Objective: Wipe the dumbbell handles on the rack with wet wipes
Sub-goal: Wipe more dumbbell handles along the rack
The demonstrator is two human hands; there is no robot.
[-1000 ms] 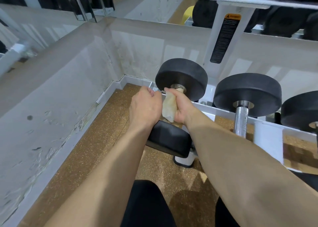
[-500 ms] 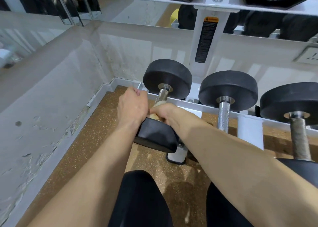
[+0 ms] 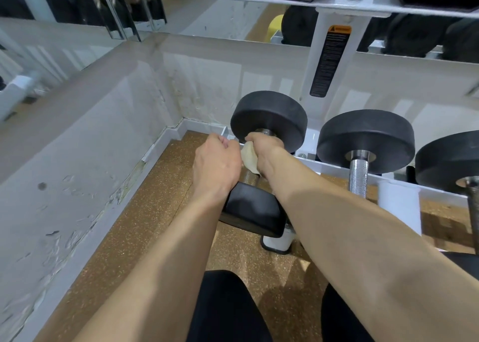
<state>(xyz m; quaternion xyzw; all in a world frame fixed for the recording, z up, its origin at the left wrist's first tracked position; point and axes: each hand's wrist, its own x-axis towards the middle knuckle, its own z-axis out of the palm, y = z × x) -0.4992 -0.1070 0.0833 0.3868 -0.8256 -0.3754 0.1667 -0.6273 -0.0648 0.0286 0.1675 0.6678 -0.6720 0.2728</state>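
Closest to me are my knees in black trousers (image 3: pixel 228 308), nearer than the dumbbell (image 3: pixel 252 213), above the speckled brown floor (image 3: pixel 145 238) that runs off to the dumbbell's left. The dumbbell lies on the rack (image 3: pixel 334 168) with its near black head towards me, and the rack's white foot (image 3: pixel 276 243) shows just under that head. My left hand (image 3: pixel 216 168) is at the dumbbell's left side, just past the near head, with its back to me and its fingers curled in; what they close on, if anything, I cannot tell (the knuckles hide it). A short bare stretch of the knurled handle (image 3: pixel 250 178) shows between my two hands. My right hand (image 3: pixel 264 151) is at the far end of that handle, right against the dumbbell's far head, fingers clamped round the wet wipe (image 3: pixel 249 157), which is bunched over the handle; the wipe's pale loose edge hangs out and touches my left hand. To the dumbbell's right a second dumbbell (image 3: pixel 365 137) lies on the same rack, and a third dumbbell (image 3: pixel 448 157) beyond that. Behind the dumbbell's far head rises a white upright bearing a black warning label (image 3: pixel 330 62), and above that the rack's upper shelf (image 3: pixel 298 1). Behind the dumbbell and to its left is a scuffed grey wall (image 3: pixel 77 139).
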